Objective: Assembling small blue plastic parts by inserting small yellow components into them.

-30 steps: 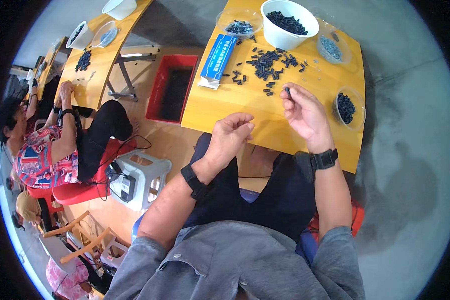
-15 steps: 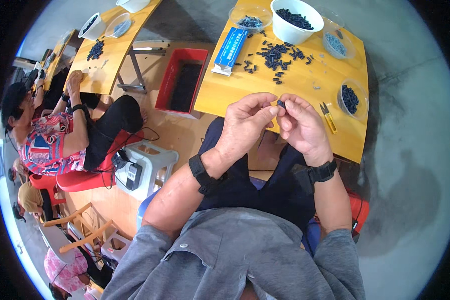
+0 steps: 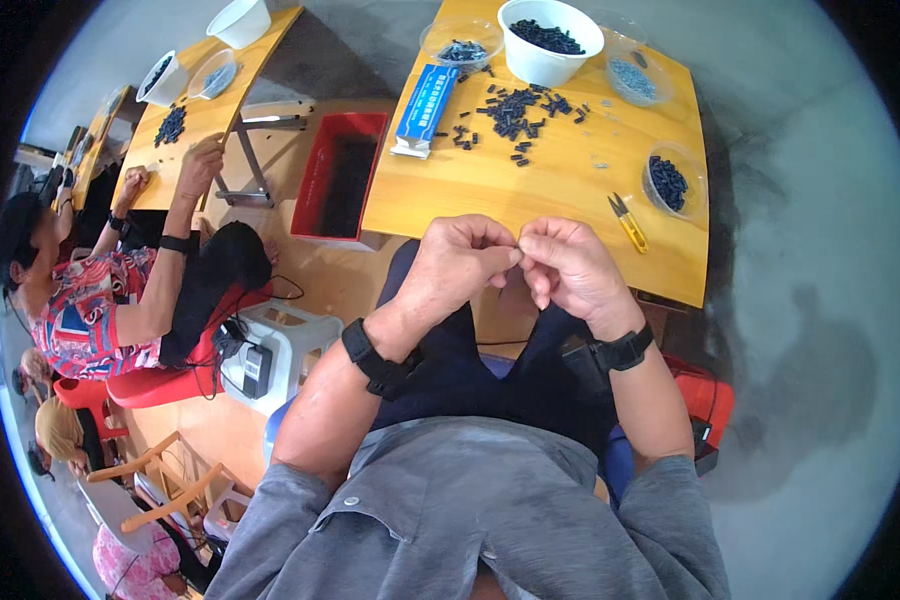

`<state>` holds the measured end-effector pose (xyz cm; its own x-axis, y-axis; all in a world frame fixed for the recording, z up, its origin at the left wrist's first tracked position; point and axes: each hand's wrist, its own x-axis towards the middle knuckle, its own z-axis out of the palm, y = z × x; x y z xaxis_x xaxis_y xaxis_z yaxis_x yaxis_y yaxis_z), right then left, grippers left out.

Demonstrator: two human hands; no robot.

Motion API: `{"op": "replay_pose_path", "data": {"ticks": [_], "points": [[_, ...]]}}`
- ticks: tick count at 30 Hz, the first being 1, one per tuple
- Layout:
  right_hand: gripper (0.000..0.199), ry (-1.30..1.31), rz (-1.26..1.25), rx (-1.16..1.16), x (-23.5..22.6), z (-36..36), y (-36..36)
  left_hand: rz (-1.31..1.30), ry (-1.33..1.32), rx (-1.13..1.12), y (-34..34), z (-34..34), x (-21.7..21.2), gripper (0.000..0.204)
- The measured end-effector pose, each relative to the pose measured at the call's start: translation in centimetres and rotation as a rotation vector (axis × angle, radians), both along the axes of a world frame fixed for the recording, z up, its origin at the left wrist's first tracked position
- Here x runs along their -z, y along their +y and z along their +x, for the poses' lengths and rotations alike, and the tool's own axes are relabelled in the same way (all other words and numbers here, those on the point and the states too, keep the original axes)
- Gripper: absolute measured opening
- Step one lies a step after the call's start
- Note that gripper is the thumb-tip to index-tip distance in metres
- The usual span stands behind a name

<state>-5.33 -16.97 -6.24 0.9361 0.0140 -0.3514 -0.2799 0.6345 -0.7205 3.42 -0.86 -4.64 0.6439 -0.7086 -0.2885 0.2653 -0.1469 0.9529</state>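
Pinching a mostly hidden part (image 3: 517, 253), left hand (image 3: 455, 265) and right hand (image 3: 573, 268) meet at the near edge of the counter (image 3: 570, 195); a loosened pinch could drop it off that edge, toward the lap (image 3: 500, 400).

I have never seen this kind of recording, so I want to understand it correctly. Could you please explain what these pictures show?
There is no machine here: the left hand and right hand are a person's own, bare. The view comes from a fisheye camera worn on the head, looking down, so straight edges bend. On the yellow table lie scattered black pieces, a blue-and-white box and a yellow-handled cutter. A white tub and a clear dish at the right hold more black pieces. The hands meet by the table's near edge and seem to pinch something, too small and hidden to identify.
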Motion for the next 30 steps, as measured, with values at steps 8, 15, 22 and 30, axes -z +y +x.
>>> {"op": "replay_pose_path", "data": {"ticks": [8,15,22,30], "points": [[0.015,0.094,-0.287,-0.051,1.6,0.0,-0.1,0.279,-0.003,0.181,-0.7,0.7,0.9,0.018],[0.013,-0.017,-1.488,0.268,4.9,4.2,-7.7,0.249,0.094,0.147,-0.9,1.0,2.7,0.013],[0.017,0.234,-2.010,0.186,4.9,7.4,-12.8,0.162,0.188,0.070,-0.8,1.4,3.8,0.012],[0.017,0.421,-1.991,0.106,5.3,8.6,-12.0,0.074,0.259,-0.033,-0.6,1.8,4.9,0.009]]}}
